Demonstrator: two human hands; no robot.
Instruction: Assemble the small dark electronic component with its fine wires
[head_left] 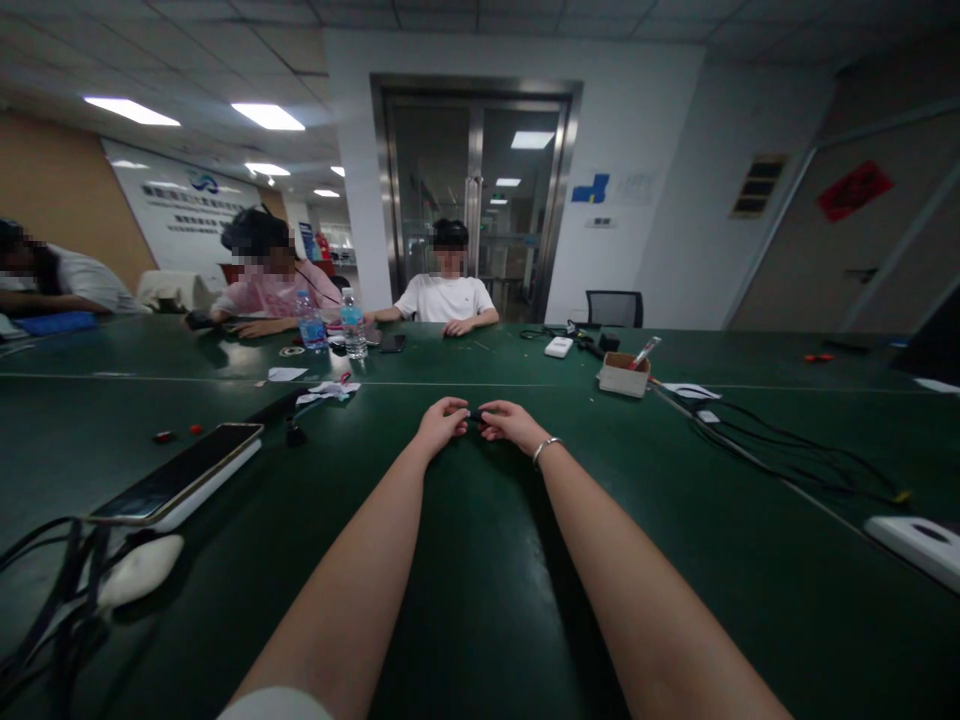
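Observation:
Both arms reach out over a dark green table (480, 560). Between my fingertips is a small black object (475, 416), too small to name. My left hand (442, 425) pinches its left end, and my right hand (512, 425), below a silver bracelet, pinches the right end. The fingers hide most of it. The hands are close together, just above or resting on the tabletop; I cannot tell which.
Left lie a phone (187, 470) on a white block, a white mouse (142, 570) and black cables. Water bottles (352, 325) stand farther back. A small box (624, 375) and more cables (795, 440) are right. Several people sit across the table.

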